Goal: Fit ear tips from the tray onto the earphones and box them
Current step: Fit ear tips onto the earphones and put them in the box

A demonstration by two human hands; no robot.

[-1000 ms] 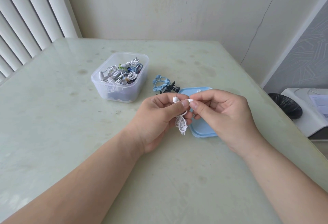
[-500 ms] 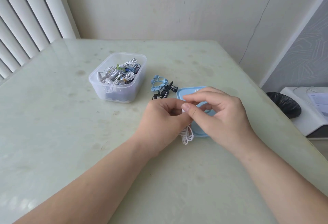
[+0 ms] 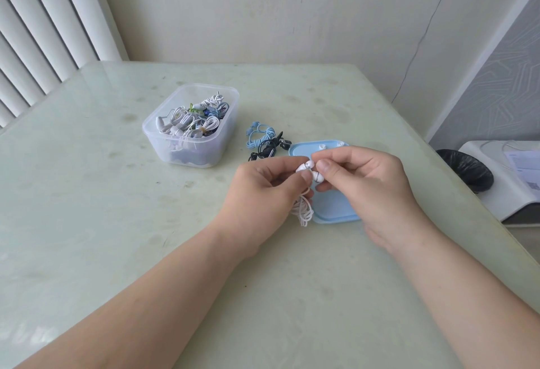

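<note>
White earphones (image 3: 307,168) gripped with coiled cord in left hand (image 3: 263,197), right hand (image 3: 365,181) pinching one earbud, blue tray (image 3: 333,208) beneath, clear box (image 3: 187,152) at 10 o'clock.

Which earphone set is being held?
The white earphones, held by left hand and right hand; the blue coiled set and black set lie on the table.

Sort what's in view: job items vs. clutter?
Job: white earphones, held by left hand and pinched by right hand; blue tray; ear tips on it; clear box of earphones; blue earphones and black earphones, likely queued.
Lying about: black-lined bin; white machine.
</note>
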